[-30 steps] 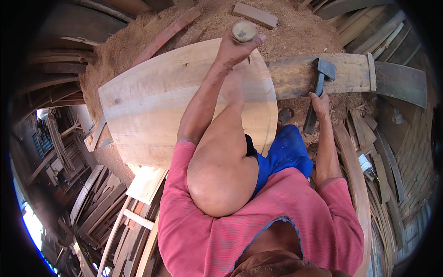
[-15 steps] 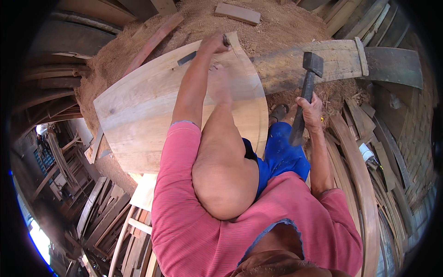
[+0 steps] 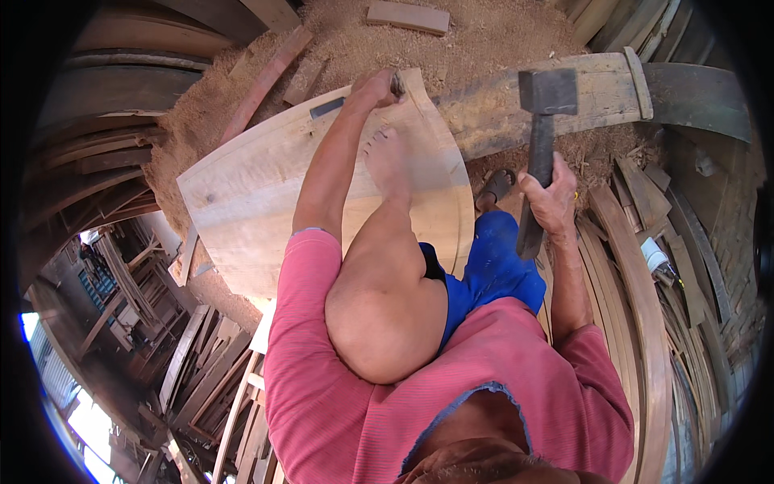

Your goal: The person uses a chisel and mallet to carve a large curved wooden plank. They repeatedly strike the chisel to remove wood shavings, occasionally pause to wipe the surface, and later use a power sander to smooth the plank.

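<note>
Near the far end of a wide curved wooden panel (image 3: 258, 202), my left hand (image 3: 373, 90) is closed around a chisel. Its flat dark blade (image 3: 326, 107) sticks out to the left of the fist, and the handle's end shows at the right. My right hand (image 3: 551, 196) grips a dark mallet (image 3: 548, 91) by its handle. The block-shaped head is held up, apart from the panel and the chisel. My bare foot (image 3: 385, 153) presses on the panel between the two arms.
Sawdust and shavings (image 3: 484, 40) cover the ground. A worn plank (image 3: 597, 89) extends to the right beyond the panel. Long boards (image 3: 641, 323) lie along my right side, near a white container (image 3: 655, 255). More timber is stacked at the left (image 3: 121, 89), with a loose block (image 3: 408, 17) at the far side.
The mallet has risen, its head now larger and higher in view. My left hand still grips the chisel near the panel's far edge. The whole view has shifted slightly.
</note>
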{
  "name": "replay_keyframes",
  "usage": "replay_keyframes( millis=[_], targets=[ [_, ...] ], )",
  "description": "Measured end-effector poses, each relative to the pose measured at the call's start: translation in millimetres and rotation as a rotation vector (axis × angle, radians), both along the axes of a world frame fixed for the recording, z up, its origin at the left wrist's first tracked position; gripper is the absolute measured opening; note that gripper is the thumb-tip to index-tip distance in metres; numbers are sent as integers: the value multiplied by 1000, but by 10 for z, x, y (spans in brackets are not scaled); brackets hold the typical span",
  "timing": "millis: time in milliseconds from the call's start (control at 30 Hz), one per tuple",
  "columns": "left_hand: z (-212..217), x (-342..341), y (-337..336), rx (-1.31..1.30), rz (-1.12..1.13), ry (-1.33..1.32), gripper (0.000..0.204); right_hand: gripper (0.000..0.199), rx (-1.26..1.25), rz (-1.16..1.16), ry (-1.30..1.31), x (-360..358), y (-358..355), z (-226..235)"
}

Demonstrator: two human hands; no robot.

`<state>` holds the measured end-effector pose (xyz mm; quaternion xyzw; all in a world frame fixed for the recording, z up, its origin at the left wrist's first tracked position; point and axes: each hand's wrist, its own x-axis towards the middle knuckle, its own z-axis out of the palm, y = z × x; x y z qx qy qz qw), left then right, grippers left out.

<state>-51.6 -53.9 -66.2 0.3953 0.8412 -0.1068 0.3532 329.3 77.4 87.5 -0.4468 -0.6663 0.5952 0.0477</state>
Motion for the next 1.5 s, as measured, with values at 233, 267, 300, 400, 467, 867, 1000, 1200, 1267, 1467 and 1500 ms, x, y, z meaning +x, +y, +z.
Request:
replay_keyframes(
  millis=[233,267,300,400,467,867,1000,1200,1267,1467,1500],
  targets=[
    [785,132,439,640,339,-178,57,7,105,-226,435,-298,214,294],
    [872,210,536,715,350,-281,58,6,119,-212,486,-324,328,242],
    [913,286,623,789,358,-384,58,7,133,-199,539,-361,411,206],
    [854,534,898,810,286,-500,56,11,157,-220,312,-396,490,245],
    [810,692,1047,769,253,-537,57,12,123,-248,302,-319,487,152],
    [71,768,1373,816,218,-710,43,9,135,-547,276,90,743,-34],
    [51,832,1427,780,150,-714,41,11,213,-558,302,202,926,-119],
    [271,989,1336,707,73,-679,41,25,313,-552,260,-71,1117,-137],
    [306,1005,1317,688,76,-677,42,33,469,-381,60,-122,1203,-277],
    [322,997,1390,617,51,-732,40,54,535,77,-306,-590,1064,-1099],
    [245,979,1356,649,55,-768,39,53,540,88,-238,-659,1012,-1138]
  ],
)
